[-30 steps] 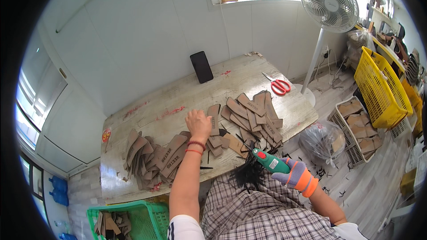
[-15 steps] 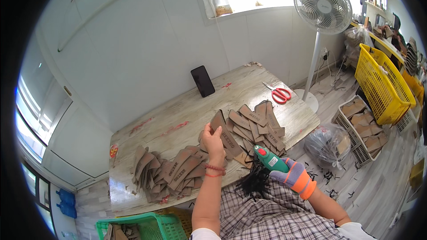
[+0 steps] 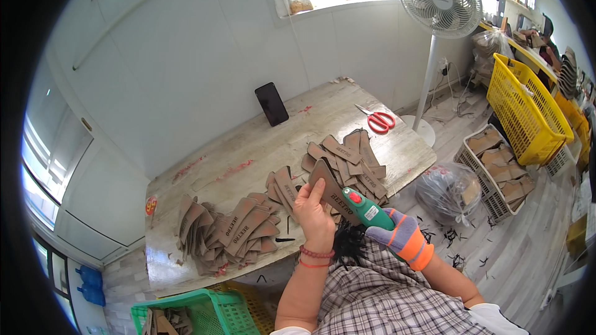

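My bare left hand (image 3: 315, 214), with red beads at the wrist, pinches a flat brown curved piece (image 3: 330, 186) with dark edges and printed letters. In a purple and orange glove, my right hand (image 3: 400, 239) wraps round a green hand-held power tool (image 3: 374, 213) with a red button. The tool's front end is against or just over the held piece's right edge; its tip is hard to make out. Below them hangs a bunch of black strips (image 3: 349, 243) over my plaid apron (image 3: 385, 291). Similar brown pieces lie in a left heap (image 3: 242, 229) and a right heap (image 3: 354, 155).
The worn table (image 3: 211, 177) also bears red-handled scissors (image 3: 380, 121) and a propped black phone (image 3: 271, 104). A green basket (image 3: 217, 307) stands near left. Rightward are a fan (image 3: 441, 0), a plastic bag (image 3: 448, 192), a white crate (image 3: 490, 177) and a yellow basket (image 3: 528, 115).
The brown piece in my left hand has moved right and nearer, meeting the green tool. My view has shifted slightly, uncovering pieces and a black strip on the table between the heaps.
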Demonstrator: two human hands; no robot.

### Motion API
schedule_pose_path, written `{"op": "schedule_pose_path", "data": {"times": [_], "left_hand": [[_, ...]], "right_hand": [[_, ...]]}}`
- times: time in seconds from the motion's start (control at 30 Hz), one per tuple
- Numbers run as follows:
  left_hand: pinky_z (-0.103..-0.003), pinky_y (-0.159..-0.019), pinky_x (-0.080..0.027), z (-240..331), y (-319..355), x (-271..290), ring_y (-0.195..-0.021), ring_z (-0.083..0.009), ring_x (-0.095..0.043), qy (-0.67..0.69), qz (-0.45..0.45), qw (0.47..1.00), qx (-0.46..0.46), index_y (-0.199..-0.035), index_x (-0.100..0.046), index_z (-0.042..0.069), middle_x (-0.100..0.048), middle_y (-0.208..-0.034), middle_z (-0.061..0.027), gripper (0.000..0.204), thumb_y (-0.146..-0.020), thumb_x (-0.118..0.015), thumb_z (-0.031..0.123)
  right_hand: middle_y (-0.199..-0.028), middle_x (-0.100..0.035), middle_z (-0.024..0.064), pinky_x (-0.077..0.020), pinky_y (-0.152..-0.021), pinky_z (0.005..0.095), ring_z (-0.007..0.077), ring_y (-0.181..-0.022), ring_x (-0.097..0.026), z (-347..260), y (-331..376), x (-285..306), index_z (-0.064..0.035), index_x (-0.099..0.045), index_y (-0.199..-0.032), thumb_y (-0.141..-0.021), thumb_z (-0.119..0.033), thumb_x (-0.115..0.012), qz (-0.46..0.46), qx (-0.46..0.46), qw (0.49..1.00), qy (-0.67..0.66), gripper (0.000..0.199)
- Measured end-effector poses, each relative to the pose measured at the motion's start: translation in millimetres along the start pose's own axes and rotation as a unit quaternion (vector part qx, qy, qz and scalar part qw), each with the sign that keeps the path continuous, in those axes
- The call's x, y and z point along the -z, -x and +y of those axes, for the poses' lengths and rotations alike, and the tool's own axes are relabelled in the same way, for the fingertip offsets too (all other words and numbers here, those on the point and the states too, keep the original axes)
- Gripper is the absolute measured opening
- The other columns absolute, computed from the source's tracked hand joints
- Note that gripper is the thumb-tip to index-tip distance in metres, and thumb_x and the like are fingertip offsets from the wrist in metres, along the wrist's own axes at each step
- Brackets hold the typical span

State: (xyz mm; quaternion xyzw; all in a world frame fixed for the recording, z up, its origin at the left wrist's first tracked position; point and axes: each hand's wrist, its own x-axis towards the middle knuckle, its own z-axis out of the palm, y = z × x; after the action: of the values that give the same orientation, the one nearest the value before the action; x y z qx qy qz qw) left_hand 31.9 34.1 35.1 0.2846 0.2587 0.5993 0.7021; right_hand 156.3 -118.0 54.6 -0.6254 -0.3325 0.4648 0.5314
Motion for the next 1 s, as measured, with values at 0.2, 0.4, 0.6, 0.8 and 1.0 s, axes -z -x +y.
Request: {"op": "schedule_pose_path", "data": {"times": [0.2,0.4,0.6,0.8,1.0], "left_hand": [[-0.025,-0.074,-0.051,-9.3,7.3,0.6,-0.08,-0.0122,-0.065,0.019,-0.01,0.998,0.057,-0.095,-0.065,0.003,-0.07,-0.092,-0.0045,0.007,-0.089,-0.068,0.006],[-0.024,-0.075,-0.05,-15.6,18.9,2.6,-0.081,-0.0118,-0.064,0.029,-0.048,0.994,0.091,-0.099,-0.066,0.0,-0.07,-0.094,-0.0058,0.011,-0.09,-0.067,0.007],[-0.023,-0.074,-0.05,-16.5,30.6,5.8,-0.079,-0.0107,-0.064,-0.012,-0.071,0.995,0.075,-0.098,-0.065,-0.002,-0.07,-0.094,-0.007,0.01,-0.091,-0.065,0.006],[-0.022,-0.07,-0.05,1.0,31.4,5.5,-0.075,-0.0088,-0.063,-0.084,-0.087,0.992,0.039,-0.097,-0.066,-0.002,-0.07,-0.09,-0.0065,0.008,-0.091,-0.062,0.003],[-0.021,-0.068,-0.048,13.4,24.6,10.1,-0.073,-0.0049,-0.058,-0.162,-0.111,0.981,0.013,-0.096,-0.065,-0.002,-0.067,-0.09,-0.0022,0.009,-0.094,-0.06,0.005]], "right_hand": [[-0.082,-0.066,0.002,-0.047,-0.056,0.0212,0.0057,-0.065,-0.058,6.4,-1.4,3.1,0.0013,-0.057,-0.116,-0.08,-0.024,-0.081,0.004,0.008,1.0,-0.021,0.05],[-0.083,-0.066,0.0033,-0.0484,-0.057,0.0227,0.0075,-0.065,-0.06,4.0,0.4,4.6,0.0022,-0.057,-0.117,-0.08,-0.022,-0.08,0.031,0.022,0.999,0.023,0.05],[-0.086,-0.067,0.0041,-0.0495,-0.058,0.0231,0.0083,-0.066,-0.061,-8.4,4.4,6.6,0.0026,-0.056,-0.119,-0.081,-0.022,-0.079,0.019,0.024,1.0,0.005,0.05],[-0.085,-0.066,0.0018,-0.0478,-0.059,0.0215,0.0051,-0.066,-0.058,-9.4,7.0,13.5,0.0011,-0.057,-0.119,-0.081,-0.024,-0.08,0.009,0.052,0.998,0.045,0.051],[-0.083,-0.066,0.0013,-0.0491,-0.061,0.0219,0.0047,-0.068,-0.058,-2.3,5.7,18.2,0.0005,-0.058,-0.119,-0.079,-0.028,-0.082,0.006,0.068,0.995,0.066,0.055]]}}
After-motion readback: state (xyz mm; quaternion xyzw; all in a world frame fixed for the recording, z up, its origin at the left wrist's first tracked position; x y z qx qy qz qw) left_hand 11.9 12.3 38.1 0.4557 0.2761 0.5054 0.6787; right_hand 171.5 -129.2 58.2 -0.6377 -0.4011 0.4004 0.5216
